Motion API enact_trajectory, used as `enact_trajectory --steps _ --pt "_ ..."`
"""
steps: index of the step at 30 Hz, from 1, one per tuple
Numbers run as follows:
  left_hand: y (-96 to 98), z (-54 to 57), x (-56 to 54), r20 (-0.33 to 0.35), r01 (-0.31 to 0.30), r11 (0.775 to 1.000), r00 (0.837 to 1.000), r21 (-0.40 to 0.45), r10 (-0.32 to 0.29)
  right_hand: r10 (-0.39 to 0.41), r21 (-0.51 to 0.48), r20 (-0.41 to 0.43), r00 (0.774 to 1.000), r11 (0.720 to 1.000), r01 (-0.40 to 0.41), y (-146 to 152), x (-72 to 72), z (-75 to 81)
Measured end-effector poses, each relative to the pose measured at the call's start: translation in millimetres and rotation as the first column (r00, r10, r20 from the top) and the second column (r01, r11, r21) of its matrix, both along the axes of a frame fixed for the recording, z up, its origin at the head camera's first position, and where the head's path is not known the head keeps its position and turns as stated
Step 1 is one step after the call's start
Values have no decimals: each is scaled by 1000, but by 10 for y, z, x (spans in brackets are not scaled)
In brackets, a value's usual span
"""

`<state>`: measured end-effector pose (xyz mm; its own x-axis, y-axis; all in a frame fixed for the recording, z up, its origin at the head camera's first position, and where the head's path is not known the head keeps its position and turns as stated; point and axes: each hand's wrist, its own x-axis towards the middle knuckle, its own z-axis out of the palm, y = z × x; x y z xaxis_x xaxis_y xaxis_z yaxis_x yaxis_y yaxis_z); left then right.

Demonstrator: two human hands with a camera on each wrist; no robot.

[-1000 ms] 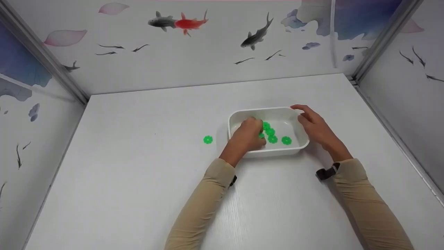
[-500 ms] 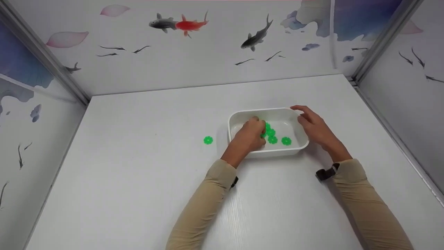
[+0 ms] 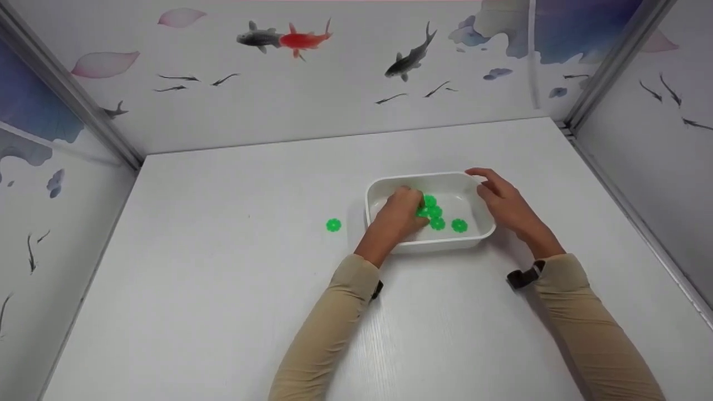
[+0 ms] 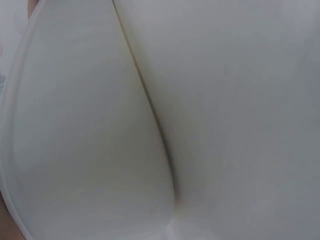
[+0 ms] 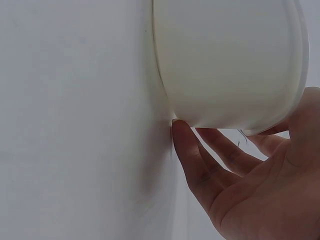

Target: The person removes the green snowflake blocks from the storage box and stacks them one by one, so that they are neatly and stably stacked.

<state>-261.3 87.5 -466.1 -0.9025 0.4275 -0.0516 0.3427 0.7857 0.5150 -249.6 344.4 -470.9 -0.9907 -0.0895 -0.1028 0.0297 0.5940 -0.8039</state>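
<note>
In the head view, a white plastic tray (image 3: 440, 243) with rounded corners stands on the table and holds several small green flower-shaped pieces (image 3: 459, 225). My left hand (image 3: 394, 217) reaches over the near left rim into it, fingers bent down and thumb extended beside a cluster of green pieces (image 3: 436, 211). Its fingertips are hidden, so I cannot tell whether it pinches one. My right hand (image 3: 504, 203) grips the tray's right end; the right wrist view shows its fingers (image 5: 187, 150) against the outer wall. Mostly the tray's outside wall (image 4: 95, 125) fills the left wrist view.
One more green flower-shaped piece (image 3: 333, 225) lies on the white table (image 3: 223, 278), left of the tray. White panels painted with fish (image 3: 412, 58) enclose the table at the back and sides. A dark strap (image 3: 523, 277) sits at the right wrist.
My left hand's thumb and fingers have spread apart a little among the green pieces, uncovering more of the cluster. The right hand and the tray have stayed in place.
</note>
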Motion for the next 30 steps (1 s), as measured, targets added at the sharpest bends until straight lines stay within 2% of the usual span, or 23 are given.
enact_trajectory --steps 12,21,30 --pt "-14 -3 9 -31 60 998 998 17 -59 7 -9 -19 1000 1000 -7 20 -13 -19" --pt "31 -7 61 -105 94 987 989 -133 -108 5 -5 -20 1000 1000 -5 6 -16 -15" --pt "60 27 70 -115 104 973 985 -208 -130 3 0 -16 1000 1000 -3 17 -19 -22"
